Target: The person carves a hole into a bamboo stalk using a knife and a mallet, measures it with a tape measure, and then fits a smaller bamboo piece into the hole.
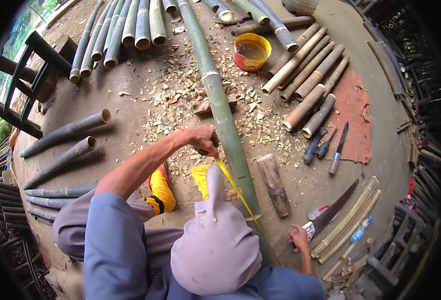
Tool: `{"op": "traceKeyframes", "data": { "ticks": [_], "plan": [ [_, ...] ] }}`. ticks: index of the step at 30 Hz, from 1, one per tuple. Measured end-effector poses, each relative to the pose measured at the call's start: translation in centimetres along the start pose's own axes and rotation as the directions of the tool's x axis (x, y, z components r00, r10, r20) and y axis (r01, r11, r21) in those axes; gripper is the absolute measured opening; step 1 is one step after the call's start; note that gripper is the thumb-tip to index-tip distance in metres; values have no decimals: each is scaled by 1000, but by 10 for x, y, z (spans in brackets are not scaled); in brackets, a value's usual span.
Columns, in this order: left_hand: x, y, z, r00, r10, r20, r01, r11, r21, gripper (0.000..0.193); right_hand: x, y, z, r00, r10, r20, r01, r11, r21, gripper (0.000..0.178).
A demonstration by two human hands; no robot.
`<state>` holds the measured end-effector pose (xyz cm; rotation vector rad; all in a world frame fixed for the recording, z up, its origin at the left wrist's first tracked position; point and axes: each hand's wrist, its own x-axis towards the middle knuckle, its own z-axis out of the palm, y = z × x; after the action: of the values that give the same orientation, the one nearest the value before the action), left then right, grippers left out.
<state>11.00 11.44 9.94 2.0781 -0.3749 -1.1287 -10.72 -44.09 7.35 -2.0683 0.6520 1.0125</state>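
Note:
A long green bamboo pole (224, 112) runs from the far edge toward me, raised on a wooden block (201, 106). My left hand (204, 140) is closed around a tape measure, whose case is mostly hidden by the fingers. Its yellow blade (236, 190) stretches down along the pole toward my lap. To the right, my right hand (299, 236) curls at the white-and-dark handle of a hand saw (334, 208), which lies on the ground with its blade pointing away to the right. My knee covers part of the pole's near end.
Wood chips (175, 97) litter the ground around the pole. A yellow-and-red bucket (252, 52) stands beyond. Right of the pole lie a short log (273, 185), cut bamboo pieces (318, 75), a knife (339, 148) and split strips (348, 217). More bamboo tubes (66, 132) lie left.

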Motion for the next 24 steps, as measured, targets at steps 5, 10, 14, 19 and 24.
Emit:
{"op": "traceKeyframes", "data": {
  "ticks": [5,10,14,19,24],
  "plan": [
    [-49,-69,-2,981,-163,-108,153,983,-99,26,-21,69,8,954,213,209,-232,970,71,47],
    [-121,-130,7,883,-366,-293,222,877,-426,28,-83,3,37,815,451,362,-499,865,45,63],
    [-132,-194,30,726,-403,-557,-79,756,-650,28,-79,33,54,882,150,447,-189,981,45,80],
    [-125,-185,34,617,-573,-540,-221,532,-817,26,-87,62,106,1000,9,30,3,919,-395,96],
    [-123,-174,46,583,-644,-495,-209,470,-857,25,-92,-66,98,980,-151,130,174,966,-193,84]
  ]
}}
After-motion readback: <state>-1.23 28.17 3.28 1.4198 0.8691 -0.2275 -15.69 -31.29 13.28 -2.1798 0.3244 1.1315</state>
